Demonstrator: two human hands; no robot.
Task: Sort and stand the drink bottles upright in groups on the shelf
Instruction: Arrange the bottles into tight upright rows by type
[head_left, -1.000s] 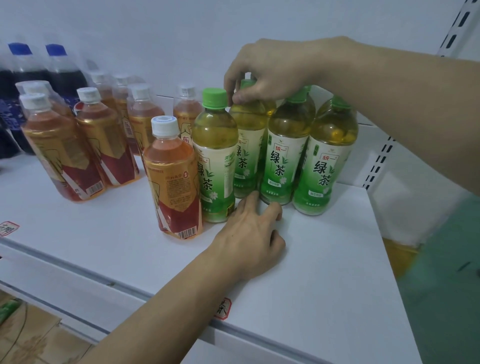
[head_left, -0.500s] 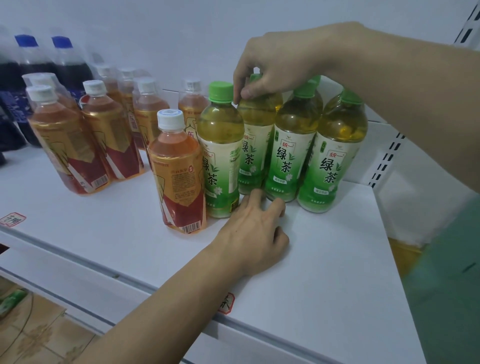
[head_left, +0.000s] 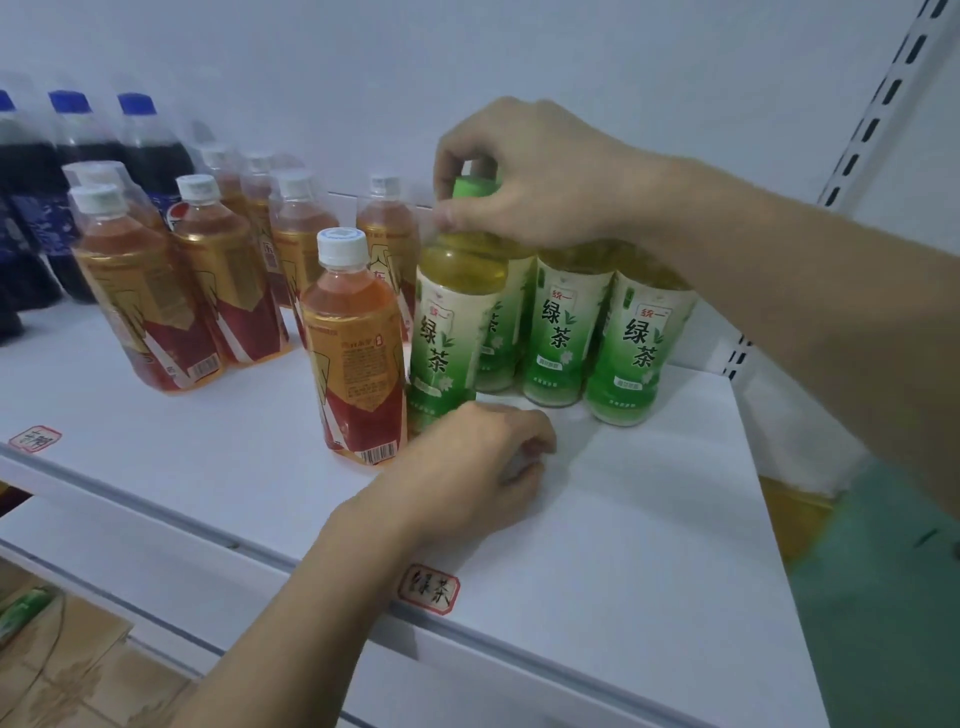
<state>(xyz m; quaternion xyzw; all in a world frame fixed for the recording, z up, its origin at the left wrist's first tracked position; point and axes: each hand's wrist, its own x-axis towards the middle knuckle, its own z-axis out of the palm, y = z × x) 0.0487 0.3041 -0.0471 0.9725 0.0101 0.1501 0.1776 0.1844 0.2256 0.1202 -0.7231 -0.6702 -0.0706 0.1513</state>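
**White shelf with sorted drink bottles, both hands at the green tea group**

White shelf (head_left: 649, 519) fills the view, and its front edge carries a red-bordered label (head_left: 429, 588) with handwritten characters, close to the left forearm. A second such label (head_left: 34, 439) sits on the edge further left.

Behind the first label, the left hand (head_left: 467, 462) rests on the shelf surface with its fingers (head_left: 524, 447) loosely curled. It holds nothing, and its knuckles are at the base of the front green tea bottle (head_left: 457, 332). Just beside this bottle, on its left and touching or nearly touching it, stands one amber tea bottle (head_left: 358, 353) with a white cap, upright.

The right hand (head_left: 540, 182) comes in from the right, above the green group. Its thumb and fingers pinch the green cap (head_left: 470, 187) of the front green tea bottle, which stands upright on the shelf. Behind and to the right stand more green tea bottles (head_left: 566, 332), close together and upright; the hand and forearm hide their caps.

Further left, well apart from the green group, a cluster of amber tea bottles (head_left: 218, 291) stands upright. At the far left against the white back wall (head_left: 363, 62) are dark cola bottles (head_left: 150, 150) with blue caps.
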